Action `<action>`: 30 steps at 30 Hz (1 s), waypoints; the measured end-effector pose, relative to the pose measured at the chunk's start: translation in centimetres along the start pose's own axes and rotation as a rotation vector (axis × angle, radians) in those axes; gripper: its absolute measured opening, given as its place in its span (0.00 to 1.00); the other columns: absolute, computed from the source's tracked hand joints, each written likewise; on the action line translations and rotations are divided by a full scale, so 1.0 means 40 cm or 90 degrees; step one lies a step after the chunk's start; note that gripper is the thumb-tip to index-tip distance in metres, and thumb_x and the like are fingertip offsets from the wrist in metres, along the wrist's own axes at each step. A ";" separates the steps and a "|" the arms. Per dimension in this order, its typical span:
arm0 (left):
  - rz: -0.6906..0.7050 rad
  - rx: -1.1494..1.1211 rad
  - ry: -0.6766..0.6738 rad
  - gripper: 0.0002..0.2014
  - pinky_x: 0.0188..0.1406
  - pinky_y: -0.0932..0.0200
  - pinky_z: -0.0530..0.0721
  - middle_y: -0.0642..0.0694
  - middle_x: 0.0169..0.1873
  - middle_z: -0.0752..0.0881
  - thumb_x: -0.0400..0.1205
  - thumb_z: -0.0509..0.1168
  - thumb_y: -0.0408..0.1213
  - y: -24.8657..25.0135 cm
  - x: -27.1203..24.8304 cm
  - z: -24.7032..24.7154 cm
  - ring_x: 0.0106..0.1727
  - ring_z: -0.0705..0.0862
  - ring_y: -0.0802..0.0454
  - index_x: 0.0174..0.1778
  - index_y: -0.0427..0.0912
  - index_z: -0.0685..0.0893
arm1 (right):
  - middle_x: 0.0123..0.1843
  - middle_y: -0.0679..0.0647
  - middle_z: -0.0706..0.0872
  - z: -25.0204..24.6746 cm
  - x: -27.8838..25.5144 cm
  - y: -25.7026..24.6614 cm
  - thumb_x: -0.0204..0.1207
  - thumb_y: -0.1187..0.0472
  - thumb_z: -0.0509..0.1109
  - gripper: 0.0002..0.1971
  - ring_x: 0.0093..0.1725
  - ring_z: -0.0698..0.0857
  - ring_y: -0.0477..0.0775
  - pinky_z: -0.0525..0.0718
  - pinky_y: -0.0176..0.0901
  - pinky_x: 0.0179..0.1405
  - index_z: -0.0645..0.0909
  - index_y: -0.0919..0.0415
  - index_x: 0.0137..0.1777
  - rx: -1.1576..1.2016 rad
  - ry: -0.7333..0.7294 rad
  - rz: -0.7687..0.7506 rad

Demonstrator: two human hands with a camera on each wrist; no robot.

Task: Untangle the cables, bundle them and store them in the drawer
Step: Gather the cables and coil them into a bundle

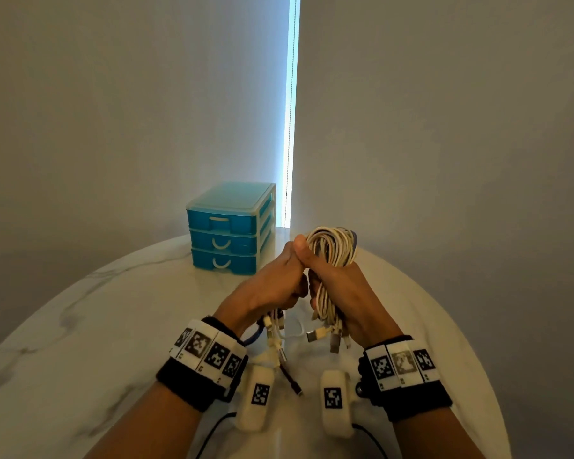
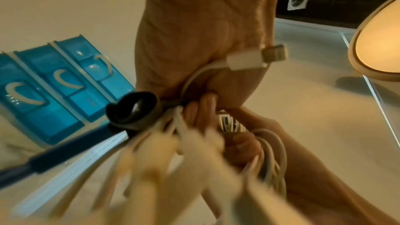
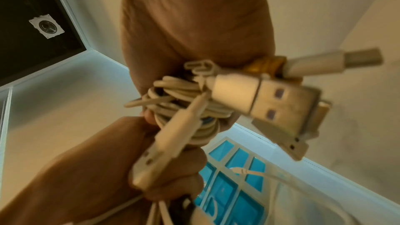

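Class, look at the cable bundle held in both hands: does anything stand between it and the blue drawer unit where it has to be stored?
Nothing lies on the table between the cable bundle and the drawer unit. But all three drawers appear closed, and both the left hand and right hand grip cables.

white cables [image 1: 332, 250] coiled in bundle, plugs dangling; blue 3-drawer unit [image 1: 231, 228] behind, shut.

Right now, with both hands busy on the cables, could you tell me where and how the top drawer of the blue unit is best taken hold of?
Grip the top drawer by the pale handle at the middle of its front, coming from the front, the side that faces the person. The blue drawer unit stands with its fronts this way, all shut. One hand must be freed first: the left hand and right hand both grip the cable bundle.
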State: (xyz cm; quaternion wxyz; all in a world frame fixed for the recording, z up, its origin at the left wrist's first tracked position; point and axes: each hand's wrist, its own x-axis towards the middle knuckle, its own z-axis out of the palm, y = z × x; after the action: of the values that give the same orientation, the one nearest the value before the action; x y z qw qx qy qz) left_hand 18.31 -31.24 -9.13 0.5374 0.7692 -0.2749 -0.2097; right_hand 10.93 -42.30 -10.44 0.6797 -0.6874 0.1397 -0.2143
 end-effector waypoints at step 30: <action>0.472 0.318 0.154 0.24 0.75 0.69 0.78 0.62 0.63 0.91 0.85 0.75 0.38 0.099 -0.077 -0.108 0.65 0.87 0.65 0.75 0.66 0.86 | 0.54 0.51 0.96 0.028 -0.020 0.003 0.71 0.50 0.83 0.20 0.54 0.95 0.52 0.94 0.59 0.60 0.90 0.55 0.62 -0.170 -0.034 -0.150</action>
State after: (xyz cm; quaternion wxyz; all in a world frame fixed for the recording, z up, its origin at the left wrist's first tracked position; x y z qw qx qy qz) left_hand 17.86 -27.25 -3.86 0.4028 0.7437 -0.5089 0.1602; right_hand 10.80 -40.95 -10.64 0.5563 -0.7885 0.0670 -0.2536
